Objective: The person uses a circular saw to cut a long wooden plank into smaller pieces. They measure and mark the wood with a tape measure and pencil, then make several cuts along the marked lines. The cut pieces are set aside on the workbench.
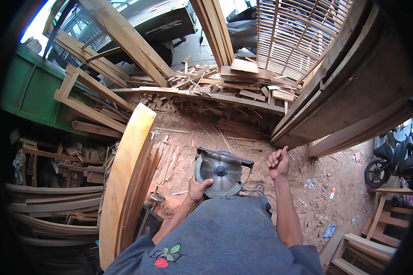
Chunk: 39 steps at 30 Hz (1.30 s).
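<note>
Above sawdust-strewn floor [316, 206], circular saw [221, 170] gripped at guard [198, 170] by left hand [198, 189], held near shirt front [215, 233], likely so weight is steadied; right hand [278, 163] raised, loosely curled, apparently empty.

A blue-grey short-sleeved T-shirt [225, 233] covers the torso, spreading back from between the left grip [198, 189] and the right grip [278, 164]. Its cloth looks faded and mottled, with soft creases and darker patches. Behind the left grip, on the chest, sits a small emblem: a red flower [161, 263] with green leaves [171, 251] over dark lettering. The left sleeve [132, 251], well behind the left grip, is the same dull blue-grey; so is the right sleeve [307, 259], well behind the right grip. Both grips are bare, as are the forearms leading to them.
</note>
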Each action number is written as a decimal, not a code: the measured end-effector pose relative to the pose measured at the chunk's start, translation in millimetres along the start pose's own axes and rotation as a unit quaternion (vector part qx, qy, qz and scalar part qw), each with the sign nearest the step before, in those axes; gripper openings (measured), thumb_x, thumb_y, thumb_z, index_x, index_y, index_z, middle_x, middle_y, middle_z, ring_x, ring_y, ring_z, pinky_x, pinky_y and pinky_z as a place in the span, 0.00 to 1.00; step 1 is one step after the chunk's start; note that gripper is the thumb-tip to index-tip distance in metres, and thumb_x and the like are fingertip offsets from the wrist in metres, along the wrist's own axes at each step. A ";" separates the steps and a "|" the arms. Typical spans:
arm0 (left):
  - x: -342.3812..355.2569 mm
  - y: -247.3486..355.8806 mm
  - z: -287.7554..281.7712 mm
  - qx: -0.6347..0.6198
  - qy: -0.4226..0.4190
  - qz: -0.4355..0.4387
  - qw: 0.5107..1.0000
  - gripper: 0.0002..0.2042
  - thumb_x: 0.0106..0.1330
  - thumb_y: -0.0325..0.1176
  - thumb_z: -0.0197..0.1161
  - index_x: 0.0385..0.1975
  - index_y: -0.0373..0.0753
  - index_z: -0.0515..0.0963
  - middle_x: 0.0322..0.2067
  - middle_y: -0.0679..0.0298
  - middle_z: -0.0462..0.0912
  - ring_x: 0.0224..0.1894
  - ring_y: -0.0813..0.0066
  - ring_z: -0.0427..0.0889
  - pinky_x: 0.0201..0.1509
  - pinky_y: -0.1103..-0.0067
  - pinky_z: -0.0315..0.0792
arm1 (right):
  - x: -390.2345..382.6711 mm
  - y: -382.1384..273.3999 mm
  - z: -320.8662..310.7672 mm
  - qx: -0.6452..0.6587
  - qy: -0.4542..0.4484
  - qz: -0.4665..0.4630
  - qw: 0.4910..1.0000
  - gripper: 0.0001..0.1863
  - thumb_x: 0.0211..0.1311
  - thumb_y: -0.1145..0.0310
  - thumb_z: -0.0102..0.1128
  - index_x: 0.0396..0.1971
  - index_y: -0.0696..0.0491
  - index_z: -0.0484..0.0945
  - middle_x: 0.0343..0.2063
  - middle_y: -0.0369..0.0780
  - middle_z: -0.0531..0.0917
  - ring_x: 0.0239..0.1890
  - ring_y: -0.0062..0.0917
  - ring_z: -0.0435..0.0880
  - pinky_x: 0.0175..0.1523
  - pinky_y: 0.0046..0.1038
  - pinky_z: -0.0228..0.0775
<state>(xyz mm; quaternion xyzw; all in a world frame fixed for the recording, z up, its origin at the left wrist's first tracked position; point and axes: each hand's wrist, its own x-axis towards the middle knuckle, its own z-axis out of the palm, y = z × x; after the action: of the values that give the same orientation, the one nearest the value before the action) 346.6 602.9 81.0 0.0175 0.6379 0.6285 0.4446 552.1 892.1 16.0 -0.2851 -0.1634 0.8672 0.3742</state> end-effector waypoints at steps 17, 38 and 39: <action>-22.2 -22.4 -15.5 0.001 0.004 -0.004 1.000 0.33 0.58 0.20 0.75 0.66 0.32 0.72 0.56 0.57 0.84 0.55 0.67 0.86 0.62 0.69 0.83 | 54.2 54.3 -16.1 0.063 0.028 0.232 0.970 0.29 0.84 0.46 0.49 0.18 0.43 0.63 0.10 0.27 0.56 0.10 0.16 0.52 0.15 0.21 0.45; -27.5 -23.4 -38.3 0.000 0.017 -0.022 1.000 0.33 0.58 0.20 0.75 0.66 0.31 0.72 0.55 0.57 0.85 0.54 0.68 0.86 0.62 0.70 0.81 | 13.9 90.8 -19.5 -0.005 0.023 0.241 0.970 0.27 0.84 0.46 0.49 0.21 0.44 0.63 0.11 0.28 0.56 0.11 0.16 0.51 0.14 0.23 0.44; -28.0 -24.1 -39.1 -0.004 0.017 -0.017 1.000 0.33 0.58 0.20 0.75 0.66 0.31 0.72 0.55 0.57 0.85 0.54 0.68 0.86 0.62 0.70 0.82 | 7.9 85.6 -17.5 -0.063 0.021 0.213 0.975 0.26 0.83 0.46 0.50 0.23 0.45 0.66 0.14 0.30 0.62 0.14 0.16 0.57 0.18 0.23 0.51</action>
<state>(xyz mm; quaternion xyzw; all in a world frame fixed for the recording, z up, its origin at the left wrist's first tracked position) 353.4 550.9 69.3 -0.0059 0.6428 0.6237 0.4448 510.9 842.1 -43.2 -0.3544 -0.1453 0.9088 0.1656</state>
